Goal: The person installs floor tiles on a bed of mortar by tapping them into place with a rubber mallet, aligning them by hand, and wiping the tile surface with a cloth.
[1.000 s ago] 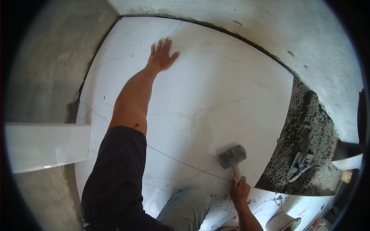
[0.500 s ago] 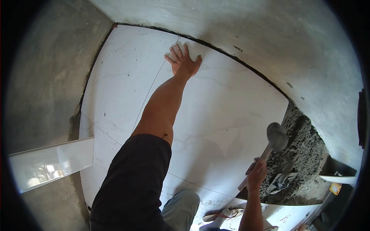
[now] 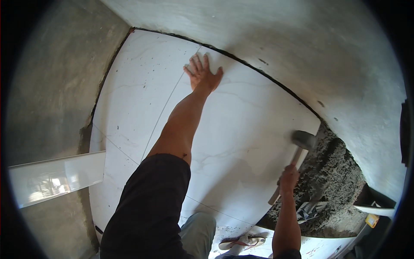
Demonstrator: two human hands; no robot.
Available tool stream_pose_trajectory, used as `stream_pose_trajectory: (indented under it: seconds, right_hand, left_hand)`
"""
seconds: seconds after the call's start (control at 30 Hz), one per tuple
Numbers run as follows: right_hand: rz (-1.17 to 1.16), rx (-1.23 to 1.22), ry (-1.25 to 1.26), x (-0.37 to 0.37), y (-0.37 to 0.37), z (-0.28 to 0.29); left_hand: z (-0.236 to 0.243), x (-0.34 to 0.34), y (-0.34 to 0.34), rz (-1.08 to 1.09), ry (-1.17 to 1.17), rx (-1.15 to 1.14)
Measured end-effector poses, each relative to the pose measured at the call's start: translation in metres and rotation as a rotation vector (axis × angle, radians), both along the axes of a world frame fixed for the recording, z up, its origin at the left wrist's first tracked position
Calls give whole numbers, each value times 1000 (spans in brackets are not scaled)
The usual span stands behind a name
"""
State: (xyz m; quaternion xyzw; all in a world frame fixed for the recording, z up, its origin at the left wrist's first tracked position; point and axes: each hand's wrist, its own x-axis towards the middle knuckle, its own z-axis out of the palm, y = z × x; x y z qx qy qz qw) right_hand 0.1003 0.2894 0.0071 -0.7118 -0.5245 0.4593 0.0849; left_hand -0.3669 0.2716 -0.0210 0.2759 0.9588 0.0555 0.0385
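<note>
My left hand (image 3: 202, 74) presses on a large white marble-veined tile (image 3: 239, 121) with fingers spread, across a thin seam near the back wall. My right hand (image 3: 288, 177) grips the wooden handle of a rubber mallet (image 3: 303, 140); its blurred dark head is over the tile's right edge. Right of that tile lies a rough bed of grey mortar (image 3: 340, 172), with a metal trowel (image 3: 311, 210) on it.
Grey plastered walls (image 3: 293, 34) border the tiles at back, left and right. A white tile strip (image 3: 56, 172) crosses the left side. At bottom are my bent knee (image 3: 198, 233) and a sandal (image 3: 233, 244). A dark container (image 3: 371, 195) and small yellow object (image 3: 371, 220) sit right.
Since a second ago my right hand has raised the mallet up and rightward to the tile's right edge. My left hand shows farther right, near the seam; the view has also shifted.
</note>
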Motion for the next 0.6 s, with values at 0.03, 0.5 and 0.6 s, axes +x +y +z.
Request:
stream_pose_trajectory:
  seconds: [0.03, 0.5, 0.6]
  right_hand:
    - [72, 175, -50, 9, 3, -8]
    - [512, 423, -203, -23, 41, 52]
    - [561, 454, -217, -17, 55, 51]
  left_hand:
    - [-3, 13, 6, -21, -7, 20]
    - [10, 323, -12, -332, -189, -15]
    - [18, 321, -11, -320, -209, -81]
